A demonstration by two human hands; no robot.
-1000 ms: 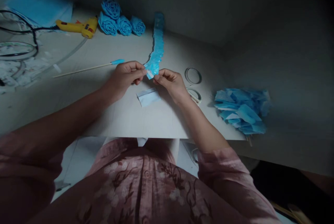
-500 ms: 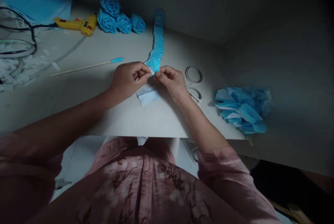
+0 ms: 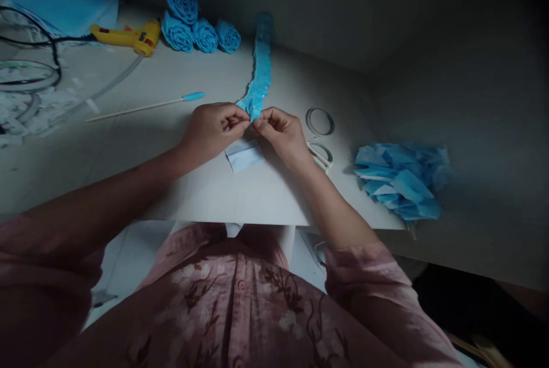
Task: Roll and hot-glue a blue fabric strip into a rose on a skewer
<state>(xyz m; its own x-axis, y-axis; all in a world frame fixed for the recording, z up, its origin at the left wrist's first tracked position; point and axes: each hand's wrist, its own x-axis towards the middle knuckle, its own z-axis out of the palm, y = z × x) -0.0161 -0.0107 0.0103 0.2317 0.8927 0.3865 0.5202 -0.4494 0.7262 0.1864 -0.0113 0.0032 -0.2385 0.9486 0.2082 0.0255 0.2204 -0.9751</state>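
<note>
Blue crinkled strip (image 3: pixel 262 64): near end pinched from both sides

Strip lies on the counter (image 3: pixel 201 202), long axis running almost straight away from the person, bending slightly left towards its near end; far end reaches the dim back wall. Near end sits between the fingertips, gathered narrow.

Left hand (image 3: pixel 214 130): grip closed, thumb and finger pinching the left edge. Right hand (image 3: pixel 283 136): grip closed likewise, pinching the right edge. The fingertips almost meet, so neither hand is clearly nearer. Exact contact is partly hidden by fingers.

Nearby: folded pale piece (image 3: pixel 246 157) just below the fingertips; blue-tipped stick (image 3: pixel 141 109) left, slanting; four blue paper roses (image 3: pixel 205 35) beyond, left of the strip.
</note>
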